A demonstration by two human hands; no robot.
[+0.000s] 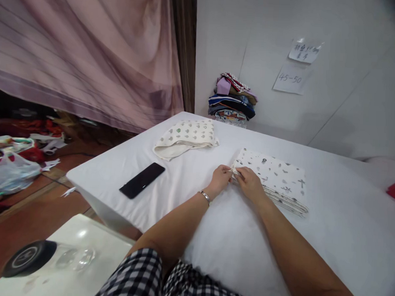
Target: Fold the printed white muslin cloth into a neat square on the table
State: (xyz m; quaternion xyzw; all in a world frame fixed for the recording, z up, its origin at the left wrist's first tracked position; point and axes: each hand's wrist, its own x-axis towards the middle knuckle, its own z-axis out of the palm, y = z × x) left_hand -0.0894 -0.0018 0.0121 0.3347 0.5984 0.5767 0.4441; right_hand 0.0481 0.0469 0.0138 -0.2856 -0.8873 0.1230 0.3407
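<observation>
A folded white cloth with small grey and black prints (278, 172) lies on the white-covered table (340, 208). My left hand (221, 178) pinches the cloth's left front corner, its fingertips closed on the edge. Right beside it, my right hand (248, 181) holds the same corner, thumb and fingers together. The layered front edge of the cloth shows to the right of my right hand. Farther back on the left is a second folded white cloth with grey tree-like prints (191, 136), touched by neither hand.
A black phone (142, 180) lies left of my hands. Behind the table stands a stack of folded fabrics (233, 101) by the wall. At the lower left, a clear bottle with a black lid (31, 258) lies on a white stand (106, 245). A pink curtain hangs left.
</observation>
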